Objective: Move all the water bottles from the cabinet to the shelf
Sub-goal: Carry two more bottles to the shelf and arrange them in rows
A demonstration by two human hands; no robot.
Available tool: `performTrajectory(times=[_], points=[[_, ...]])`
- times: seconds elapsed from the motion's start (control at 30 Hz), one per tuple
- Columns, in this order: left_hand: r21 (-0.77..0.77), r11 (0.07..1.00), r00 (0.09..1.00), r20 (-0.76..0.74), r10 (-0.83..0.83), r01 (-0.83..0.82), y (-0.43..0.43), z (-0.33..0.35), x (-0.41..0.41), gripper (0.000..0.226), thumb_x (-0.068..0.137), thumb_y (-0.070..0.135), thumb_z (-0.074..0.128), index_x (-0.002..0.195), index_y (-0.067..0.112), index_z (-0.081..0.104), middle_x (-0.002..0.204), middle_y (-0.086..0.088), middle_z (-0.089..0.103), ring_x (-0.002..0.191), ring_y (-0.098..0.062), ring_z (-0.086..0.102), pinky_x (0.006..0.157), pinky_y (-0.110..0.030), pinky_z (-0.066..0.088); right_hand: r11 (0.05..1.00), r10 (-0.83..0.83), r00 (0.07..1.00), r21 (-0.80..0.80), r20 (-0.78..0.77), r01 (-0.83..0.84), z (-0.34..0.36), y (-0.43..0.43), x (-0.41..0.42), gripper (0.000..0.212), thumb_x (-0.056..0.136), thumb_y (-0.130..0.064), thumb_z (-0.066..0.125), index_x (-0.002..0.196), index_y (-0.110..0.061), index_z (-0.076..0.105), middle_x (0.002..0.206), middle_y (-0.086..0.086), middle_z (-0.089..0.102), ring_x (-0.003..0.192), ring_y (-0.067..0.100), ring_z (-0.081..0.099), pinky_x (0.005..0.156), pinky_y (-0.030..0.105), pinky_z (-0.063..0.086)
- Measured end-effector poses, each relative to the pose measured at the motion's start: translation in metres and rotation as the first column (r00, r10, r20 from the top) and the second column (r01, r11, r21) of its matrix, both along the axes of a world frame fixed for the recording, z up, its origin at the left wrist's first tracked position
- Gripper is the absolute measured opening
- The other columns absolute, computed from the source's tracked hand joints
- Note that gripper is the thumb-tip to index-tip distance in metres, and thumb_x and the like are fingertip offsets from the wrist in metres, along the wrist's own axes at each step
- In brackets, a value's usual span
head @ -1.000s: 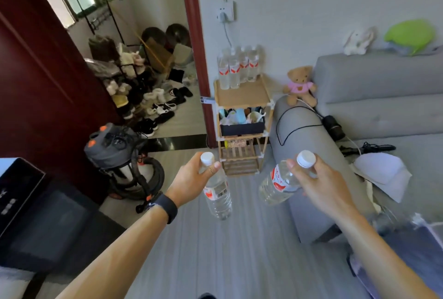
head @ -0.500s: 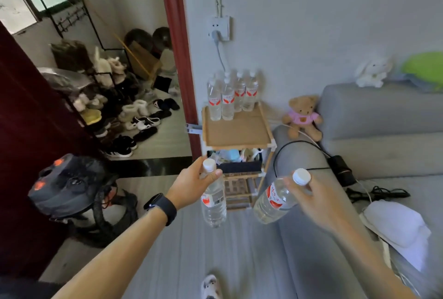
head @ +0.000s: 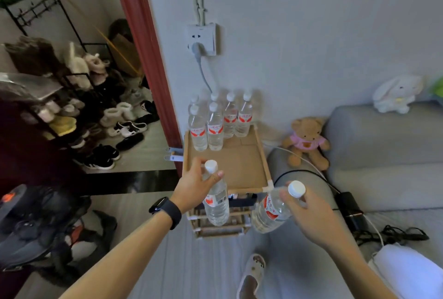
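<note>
Closer now, both bottles (head: pixel 216 205) hang below grips.

We find the front of the shelf (head: pixel 242 167) top bare and open to our hands. Six standing bottles (head: pixel 219 122) crowd its back edge against the wall. The sofa arm (head: pixel 309 183) presses close on the right, the doorframe (head: pixel 148 64) on the left.

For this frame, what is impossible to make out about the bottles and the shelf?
- Head view: the lower tiers of the shelf are mostly hidden by its top tray and the two held bottles.
- The count of standing bottles is unsure; the front ones cover those behind.
- The label print on the left hand's bottle is too small to read.
- The cabinet is out of frame.
</note>
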State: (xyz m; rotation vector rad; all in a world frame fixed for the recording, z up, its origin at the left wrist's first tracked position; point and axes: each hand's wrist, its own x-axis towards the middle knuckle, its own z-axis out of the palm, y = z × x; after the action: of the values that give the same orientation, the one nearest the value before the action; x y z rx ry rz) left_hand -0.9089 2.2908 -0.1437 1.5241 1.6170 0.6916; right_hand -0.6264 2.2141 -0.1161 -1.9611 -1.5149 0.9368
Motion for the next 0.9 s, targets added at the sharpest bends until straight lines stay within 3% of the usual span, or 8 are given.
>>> performTrajectory(times=[0.1, 0.17, 0.3, 0.37, 0.5, 0.6, 0.7, 0.9], points=[[-0.010, 1.000, 0.999, -0.030, 0.028, -0.028, 0.035, -0.005, 0.025, 0.041, 0.086, 0.056, 0.065, 0.111, 0.032, 0.044, 0.095, 0.012, 0.058, 0.085, -0.005, 0.058, 0.067, -0.022, 0.046, 0.998, 0.057, 0.998, -0.012, -0.003, -0.057, -0.018, 0.051, 0.020, 0.034, 0.090, -0.051, 0.061, 0.118, -0.030, 0.058, 0.101, -0.006, 0.066, 0.098, 0.017, 0.061, 0.085, 0.035, 0.048], [-0.012, 1.000, 0.999, -0.052, -0.013, 0.012, 0.058, -0.006, 0.041, 0.037, 0.087, 0.054, 0.065, 0.111, 0.034, 0.045, 0.092, 0.012, 0.061, 0.080, -0.005, 0.060, 0.068, -0.025, 0.049, 0.997, 0.076, 0.997, -0.017, -0.018, -0.077, -0.023, 0.081, 0.031, 0.032, 0.089, -0.054, 0.059, 0.116, -0.036, 0.055, 0.094, -0.009, 0.065, 0.092, 0.017, 0.061, 0.073, 0.028, 0.045], [0.013, 0.999, 0.991, -0.130, -0.027, 0.029, 0.096, -0.012, 0.068, 0.035, 0.087, 0.053, 0.065, 0.113, 0.037, 0.051, 0.105, 0.013, 0.063, 0.095, -0.011, 0.062, 0.082, -0.037, 0.052, 0.986, 0.164, 0.986, -0.032, -0.008, -0.164, -0.032, 0.141, 0.046, 0.020, 0.087, -0.064, 0.053, 0.102, -0.052, 0.047, 0.091, -0.013, 0.065, 0.087, 0.015, 0.061, 0.069, 0.030, 0.042], [0.046, 0.999, 0.984, -0.175, -0.008, 0.016, 0.108, -0.016, 0.075, 0.037, 0.086, 0.052, 0.066, 0.117, 0.035, 0.054, 0.112, 0.013, 0.058, 0.097, -0.011, 0.059, 0.082, -0.035, 0.049, 0.979, 0.202, 0.979, -0.026, -0.005, -0.202, -0.037, 0.166, 0.047, 0.020, 0.084, -0.069, 0.051, 0.098, -0.056, 0.045, 0.085, -0.020, 0.063, 0.079, 0.006, 0.058, 0.069, 0.029, 0.040], [0.068, 0.998, 0.966, -0.255, 0.034, -0.018, 0.133, -0.020, 0.080, 0.040, 0.084, 0.050, 0.069, 0.118, 0.034, 0.056, 0.112, 0.012, 0.049, 0.095, -0.010, 0.058, 0.079, -0.034, 0.051, 0.971, 0.239, 0.971, 0.002, -0.030, -0.239, -0.043, 0.199, 0.047, 0.022, 0.074, -0.079, 0.039, 0.095, -0.074, 0.037, 0.078, -0.038, 0.054, 0.076, -0.016, 0.049, 0.066, 0.012, 0.035], [0.068, 0.996, 0.962, -0.273, -0.031, 0.052, 0.157, -0.018, 0.082, 0.041, 0.085, 0.049, 0.069, 0.120, 0.032, 0.056, 0.106, 0.014, 0.048, 0.091, -0.007, 0.056, 0.078, -0.029, 0.048, 0.952, 0.305, 0.952, -0.020, -0.028, -0.306, -0.051, 0.219, 0.047, 0.021, 0.078, -0.077, 0.042, 0.097, -0.069, 0.038, 0.081, -0.034, 0.058, 0.079, -0.008, 0.055, 0.067, 0.014, 0.038], [0.052, 0.983, 0.924, -0.352, -0.148, 0.178, 0.180, -0.011, 0.085, 0.040, 0.086, 0.049, 0.068, 0.121, 0.032, 0.056, 0.106, 0.011, 0.049, 0.091, -0.008, 0.053, 0.073, -0.021, 0.042, 0.933, 0.355, 0.934, -0.050, -0.034, -0.356, -0.056, 0.235, 0.045, 0.018, 0.081, -0.072, 0.048, 0.095, -0.063, 0.042, 0.081, -0.039, 0.060, 0.079, -0.012, 0.056, 0.068, 0.019, 0.040], [-0.072, 0.923, 0.809, -0.460, -0.366, 0.377, 0.207, 0.009, 0.094, 0.041, 0.092, 0.036, 0.065, 0.130, 0.031, 0.053, 0.122, 0.007, 0.048, 0.101, -0.019, 0.055, 0.086, -0.040, 0.049, 0.871, 0.483, 0.875, -0.085, -0.038, -0.485, -0.056, 0.258, 0.043, 0.031, 0.091, -0.059, 0.052, 0.120, -0.050, 0.045, 0.100, -0.030, 0.059, 0.096, 0.001, 0.055, 0.075, 0.012, 0.037]])
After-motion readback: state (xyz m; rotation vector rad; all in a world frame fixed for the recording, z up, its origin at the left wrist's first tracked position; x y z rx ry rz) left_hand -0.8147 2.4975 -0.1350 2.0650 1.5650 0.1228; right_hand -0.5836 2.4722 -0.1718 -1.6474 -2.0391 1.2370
